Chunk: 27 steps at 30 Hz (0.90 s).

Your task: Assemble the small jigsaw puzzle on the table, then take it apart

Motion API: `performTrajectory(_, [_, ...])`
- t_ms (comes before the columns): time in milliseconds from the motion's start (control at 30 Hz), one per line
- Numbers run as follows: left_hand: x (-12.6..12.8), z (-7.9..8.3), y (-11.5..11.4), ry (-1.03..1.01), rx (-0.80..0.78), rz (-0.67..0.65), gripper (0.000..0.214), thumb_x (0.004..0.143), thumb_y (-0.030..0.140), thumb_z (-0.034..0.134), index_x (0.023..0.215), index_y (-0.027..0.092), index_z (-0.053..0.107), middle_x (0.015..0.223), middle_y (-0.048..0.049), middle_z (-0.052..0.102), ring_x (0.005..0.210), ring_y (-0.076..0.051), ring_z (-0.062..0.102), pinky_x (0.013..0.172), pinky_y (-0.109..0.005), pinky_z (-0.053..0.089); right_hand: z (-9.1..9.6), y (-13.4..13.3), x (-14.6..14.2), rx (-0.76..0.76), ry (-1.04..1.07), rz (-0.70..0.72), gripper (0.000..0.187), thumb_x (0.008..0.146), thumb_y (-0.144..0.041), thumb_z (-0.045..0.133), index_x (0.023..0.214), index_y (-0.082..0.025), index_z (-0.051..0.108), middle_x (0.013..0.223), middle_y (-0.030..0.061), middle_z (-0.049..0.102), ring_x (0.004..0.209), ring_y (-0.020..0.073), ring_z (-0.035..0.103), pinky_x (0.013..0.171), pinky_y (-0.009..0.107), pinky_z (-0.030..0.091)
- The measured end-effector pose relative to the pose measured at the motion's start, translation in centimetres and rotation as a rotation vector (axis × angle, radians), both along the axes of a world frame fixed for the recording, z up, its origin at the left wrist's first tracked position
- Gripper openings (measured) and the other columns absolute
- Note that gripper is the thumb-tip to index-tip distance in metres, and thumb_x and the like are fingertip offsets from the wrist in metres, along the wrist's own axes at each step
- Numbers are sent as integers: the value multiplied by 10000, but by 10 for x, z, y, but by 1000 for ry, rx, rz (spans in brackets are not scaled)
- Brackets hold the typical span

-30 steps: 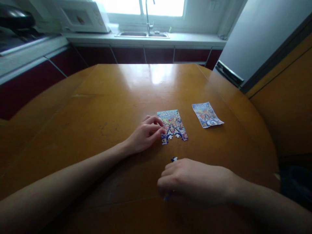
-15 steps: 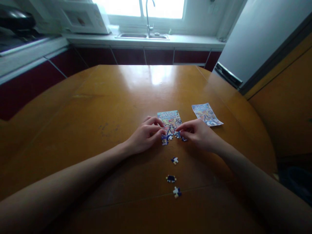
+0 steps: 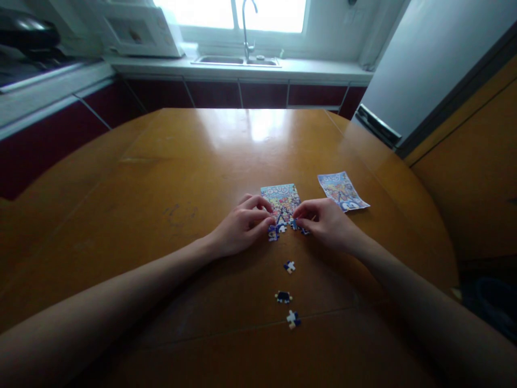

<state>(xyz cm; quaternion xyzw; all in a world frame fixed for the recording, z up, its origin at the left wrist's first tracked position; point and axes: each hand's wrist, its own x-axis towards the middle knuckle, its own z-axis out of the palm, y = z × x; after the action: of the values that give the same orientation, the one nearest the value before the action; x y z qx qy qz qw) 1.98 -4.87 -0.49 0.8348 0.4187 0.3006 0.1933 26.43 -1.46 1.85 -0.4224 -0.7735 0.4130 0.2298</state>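
Observation:
A small colourful jigsaw puzzle (image 3: 281, 202) lies partly built on the round wooden table (image 3: 181, 178). My left hand (image 3: 242, 223) rests at its left edge, fingers curled and pressing on the lower left corner. My right hand (image 3: 323, 223) is at its lower right edge, fingers pinched on a puzzle piece that is mostly hidden. Three loose pieces lie in a row nearer to me: one (image 3: 289, 266), a dark one (image 3: 283, 296) and a third (image 3: 293, 319).
A printed reference picture (image 3: 342, 191) lies to the right of the puzzle. Beyond the table run a kitchen counter with a sink and tap (image 3: 238, 58), a microwave (image 3: 137, 29) and dark red cabinets. A grey fridge (image 3: 420, 59) stands at the right.
My right hand rose from the loose pieces near me and went to the puzzle's lower right edge with a piece; since half a second ago it has shifted slightly left. My left hand stayed put.

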Motion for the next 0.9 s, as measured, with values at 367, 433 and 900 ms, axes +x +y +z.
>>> performTrajectory(367, [-1, 0, -3, 129, 59, -106, 202, 955, 293, 609, 1098, 327, 749, 1272, -65, 525, 1221, -258, 430, 1071, -478, 399, -9, -6, -9, 153, -52, 43, 164, 829, -81, 637, 872, -155, 778, 807, 49, 759, 725, 153, 652, 695, 271, 473])
performTrajectory(433, [-1, -1, -3, 135, 59, -108, 197, 955, 295, 612, 1091, 326, 751, 1274, -63, 520, 1223, -260, 428, 1078, -484, 393, -10, -6, -10, 201, -83, 30, 160, 823, -74, 645, 857, -161, 775, 820, 54, 753, 742, 161, 647, 703, 278, 472])
performTrajectory(900, [-1, -1, -3, 152, 46, -111, 198, 963, 314, 597, 1093, 328, 747, 1284, -56, 516, 1229, -255, 431, 1092, -487, 384, -14, -8, -12, 295, -160, -2, 108, 843, -145, 661, 768, -182, 729, 794, 33, 642, 724, 145, 569, 675, 264, 439])
